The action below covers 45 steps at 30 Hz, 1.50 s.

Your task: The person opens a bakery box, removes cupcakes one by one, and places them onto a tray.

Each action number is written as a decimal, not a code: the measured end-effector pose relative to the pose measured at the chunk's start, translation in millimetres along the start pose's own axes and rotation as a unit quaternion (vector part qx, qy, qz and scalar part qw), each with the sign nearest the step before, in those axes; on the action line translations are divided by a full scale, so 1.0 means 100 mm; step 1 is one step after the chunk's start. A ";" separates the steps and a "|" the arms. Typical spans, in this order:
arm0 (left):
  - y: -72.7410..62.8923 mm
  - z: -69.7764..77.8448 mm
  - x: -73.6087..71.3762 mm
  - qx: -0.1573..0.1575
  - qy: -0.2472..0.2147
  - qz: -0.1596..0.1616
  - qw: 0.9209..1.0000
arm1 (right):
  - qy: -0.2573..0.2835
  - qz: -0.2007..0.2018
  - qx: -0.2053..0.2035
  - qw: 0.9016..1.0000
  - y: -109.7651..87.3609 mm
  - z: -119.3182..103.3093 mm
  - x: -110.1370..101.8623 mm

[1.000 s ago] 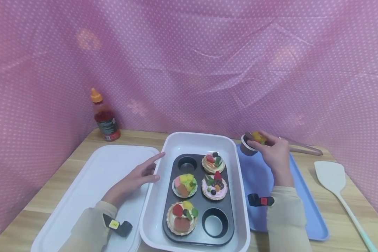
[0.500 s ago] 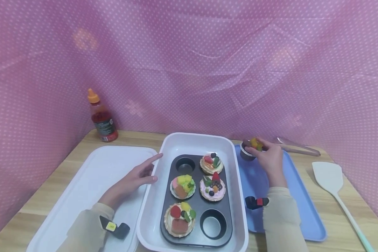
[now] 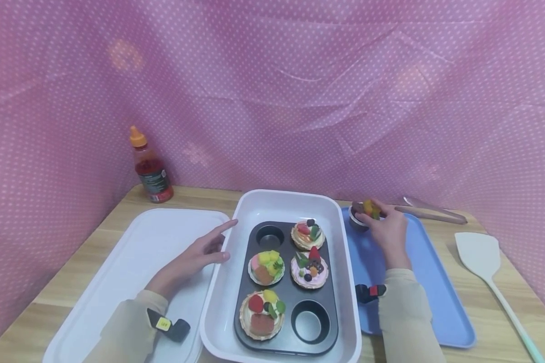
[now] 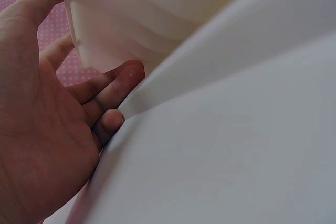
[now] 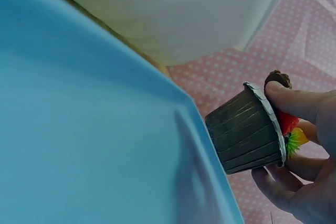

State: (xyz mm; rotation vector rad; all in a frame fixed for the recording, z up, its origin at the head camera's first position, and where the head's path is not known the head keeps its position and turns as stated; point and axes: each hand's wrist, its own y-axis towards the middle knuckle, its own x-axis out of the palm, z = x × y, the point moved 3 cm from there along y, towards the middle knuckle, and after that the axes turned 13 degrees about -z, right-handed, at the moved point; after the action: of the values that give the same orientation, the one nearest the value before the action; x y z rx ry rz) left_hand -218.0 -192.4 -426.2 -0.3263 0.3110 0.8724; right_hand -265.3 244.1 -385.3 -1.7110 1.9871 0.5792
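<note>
My right hand [image 3: 388, 234] grips a cupcake [image 5: 244, 132] by its top, at the far left corner of the blue tray [image 3: 368, 262]. The cupcake has a dark pleated cup, a pale rim and red, yellow and green toppings; fingers cover part of these. In the right wrist view it is tilted, its base right at the tray's edge. My left hand [image 3: 193, 262] has its index finger and thumb at the rim of the white basin [image 3: 214, 297], its other fingers loosely bent. Inside the basin lies a dark muffin tin [image 3: 287, 295] with several fruit-topped tarts [image 3: 266, 267] and two empty cups.
A flat white tray [image 3: 163, 229] lies under the left forearm. At the back left stands a sauce bottle [image 3: 152, 174] with an orange cap. Tongs [image 3: 431, 216] lie behind the blue tray, and a white spatula [image 3: 478, 254] lies to its right.
My right hand has brought the cupcake slightly down and nearer, onto the far left corner of the blue tray. The left hand keeps its place at the basin's rim.
</note>
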 end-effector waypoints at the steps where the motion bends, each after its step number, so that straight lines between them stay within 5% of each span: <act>1: 0.00 0.00 0.00 0.003 -0.001 0.000 1.000 | -0.001 0.001 -0.002 1.000 0.00 0.00 0.01; 45: 0.03 -0.03 -0.01 0.016 -0.007 -0.007 1.000 | -0.017 -0.031 0.019 0.999 0.05 0.10 0.12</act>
State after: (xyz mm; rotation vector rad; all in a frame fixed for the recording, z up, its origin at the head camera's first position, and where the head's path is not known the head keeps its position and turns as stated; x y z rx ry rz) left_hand -221.5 -192.7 -428.6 -0.2916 0.3094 0.8552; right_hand -270.7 240.8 -399.9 -1.7228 1.9033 0.5419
